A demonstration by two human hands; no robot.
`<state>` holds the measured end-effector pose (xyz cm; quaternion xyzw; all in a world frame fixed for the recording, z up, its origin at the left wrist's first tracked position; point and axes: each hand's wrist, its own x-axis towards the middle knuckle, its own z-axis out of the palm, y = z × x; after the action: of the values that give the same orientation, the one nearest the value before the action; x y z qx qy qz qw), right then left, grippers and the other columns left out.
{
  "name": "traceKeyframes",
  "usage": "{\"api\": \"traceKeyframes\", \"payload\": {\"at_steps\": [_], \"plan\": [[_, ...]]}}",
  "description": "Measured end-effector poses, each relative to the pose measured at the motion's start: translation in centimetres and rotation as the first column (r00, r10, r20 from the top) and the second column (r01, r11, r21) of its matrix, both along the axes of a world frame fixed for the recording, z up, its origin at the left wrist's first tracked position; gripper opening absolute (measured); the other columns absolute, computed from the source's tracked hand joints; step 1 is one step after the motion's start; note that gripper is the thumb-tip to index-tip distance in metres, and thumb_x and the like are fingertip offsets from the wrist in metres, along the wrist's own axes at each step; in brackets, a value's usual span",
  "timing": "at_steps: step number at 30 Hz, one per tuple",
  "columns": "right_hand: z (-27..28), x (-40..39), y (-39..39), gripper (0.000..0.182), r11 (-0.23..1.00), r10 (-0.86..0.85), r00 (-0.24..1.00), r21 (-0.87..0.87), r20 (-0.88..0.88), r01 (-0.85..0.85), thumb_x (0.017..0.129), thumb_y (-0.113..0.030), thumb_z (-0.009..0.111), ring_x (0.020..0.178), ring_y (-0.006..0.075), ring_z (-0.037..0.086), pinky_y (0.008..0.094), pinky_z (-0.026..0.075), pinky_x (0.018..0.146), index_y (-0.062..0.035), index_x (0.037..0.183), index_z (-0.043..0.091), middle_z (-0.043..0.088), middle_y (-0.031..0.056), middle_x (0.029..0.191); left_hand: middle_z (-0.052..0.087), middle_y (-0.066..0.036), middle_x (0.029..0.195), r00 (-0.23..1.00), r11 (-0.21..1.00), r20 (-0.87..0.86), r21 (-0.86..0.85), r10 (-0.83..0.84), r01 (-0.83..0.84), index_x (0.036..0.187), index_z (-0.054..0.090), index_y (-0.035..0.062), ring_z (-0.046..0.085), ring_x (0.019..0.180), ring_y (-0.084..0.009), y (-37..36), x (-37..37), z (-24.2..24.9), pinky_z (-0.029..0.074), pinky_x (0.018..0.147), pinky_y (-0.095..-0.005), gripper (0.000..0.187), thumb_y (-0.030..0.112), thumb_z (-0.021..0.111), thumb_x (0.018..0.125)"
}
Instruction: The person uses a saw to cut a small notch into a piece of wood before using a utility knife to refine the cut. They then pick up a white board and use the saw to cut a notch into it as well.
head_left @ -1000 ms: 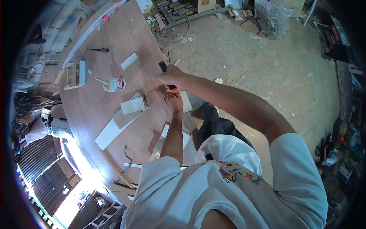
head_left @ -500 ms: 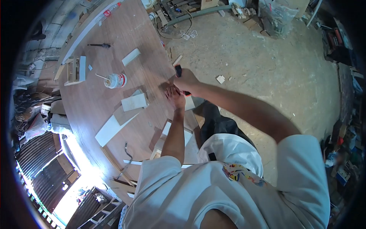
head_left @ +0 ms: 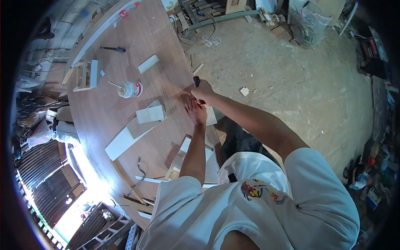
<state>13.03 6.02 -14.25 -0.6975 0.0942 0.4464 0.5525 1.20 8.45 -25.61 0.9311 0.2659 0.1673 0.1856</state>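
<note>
Your right hand wraps round the long black-and-orange plastic-looking tool, which points back toward you; your left hand, fingers slightly spread, lies by its orange end.

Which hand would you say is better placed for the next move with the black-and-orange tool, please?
Probably the right hand: it grips the tool near the edge of the tabletop, its forearm out over the floor. The left hand lies palm down close by, perhaps bracing.
</note>
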Motion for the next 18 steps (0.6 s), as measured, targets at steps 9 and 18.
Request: {"api": "traceKeyframes", "payload": {"at_steps": [9,18], "plan": [[14.6,2.0,-1.9,0.008,0.99,0.05,0.976,0.139,-0.21,-0.021,0.077,0.004,0.043,0.045,0.0146,0.043,0.0321,0.035,0.04,-0.0033,0.073,0.042,0.044,0.0066,0.059,0.053,-0.015,0.093,0.994,0.995,0.087,0.07,0.069,-0.075,0.091,0.055,0.0016,0.05,0.091,-0.0333,-0.3,0.5,0.2,0.039,0.084,-0.0451,0.019,0.018,0.054,0.08],[16.8,-0.2,-4.8,0.011,0.978,0.082,0.983,0.205,-0.167,-0.046,0.075,0.005,0.043,0.042,0.0146,0.043,0.0327,0.035,0.039,-0.006,0.075,0.042,0.044,0.0047,0.057,0.053,-0.015,0.091,0.981,0.999,0.19,-0.006,0.05,-0.049,0.086,0.053,0.0029,0.05,0.088,-0.0343,-0.3,0.1,-1.0,0.04,0.082,-0.0452,0.012,0.015,0.054,0.082]]}}
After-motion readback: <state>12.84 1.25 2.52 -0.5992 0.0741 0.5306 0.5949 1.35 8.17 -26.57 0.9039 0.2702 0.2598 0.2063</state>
